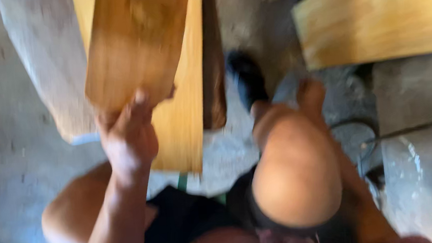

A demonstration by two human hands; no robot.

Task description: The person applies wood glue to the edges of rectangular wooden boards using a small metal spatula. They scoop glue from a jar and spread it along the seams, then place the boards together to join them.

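Note:
The view is blurred by motion. My left hand (127, 136) grips the near end of a brown varnished wooden board (135, 40) that reaches away to the top edge. This board lies over a paler yellow board (187, 118). My right arm runs up the right side past my bent knee (294, 174). My right hand (310, 96) is low near the floor, beside my black shoe (247, 78). Its fingers are too blurred to read, and I see nothing in it.
A grey slab (42, 68) lies to the left of the boards, and a dark plank (214, 70) to their right. Another pale board (377, 16) sits at top right. A round wire ring (353, 139) and crumpled clear plastic (420, 167) lie on the concrete floor (4, 169).

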